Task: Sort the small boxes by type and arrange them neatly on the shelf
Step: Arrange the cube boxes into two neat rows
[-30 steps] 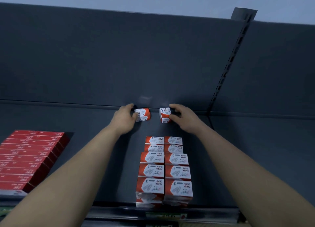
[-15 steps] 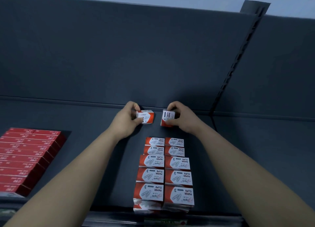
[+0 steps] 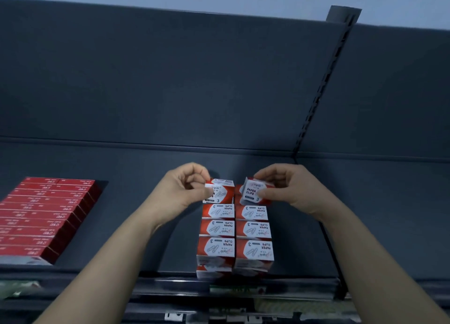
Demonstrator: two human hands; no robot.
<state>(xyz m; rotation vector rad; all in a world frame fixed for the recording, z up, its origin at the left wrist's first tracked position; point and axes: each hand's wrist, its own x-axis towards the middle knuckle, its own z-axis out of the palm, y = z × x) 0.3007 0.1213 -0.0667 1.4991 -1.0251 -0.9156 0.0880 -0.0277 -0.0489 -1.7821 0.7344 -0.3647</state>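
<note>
While the left hand [image 3: 180, 189] pinches left box [image 3: 221, 193] and right hand [image 3: 288, 189] right box [image 3: 252, 189], thumbs partly hide labels.

Bare shelf [image 3: 151, 238] lies between the red boxes [image 3: 43, 216] and paper-clip boxes [image 3: 235, 236]

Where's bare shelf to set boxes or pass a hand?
Bare shelf between the flat red boxes and the paper clip columns; the left forearm hangs over it. Narrower strip right of the columns, and the bay beyond the slotted upright. Crowded: the columns' far end, where the left hand holds one box and the right hand a tilted box.
</note>
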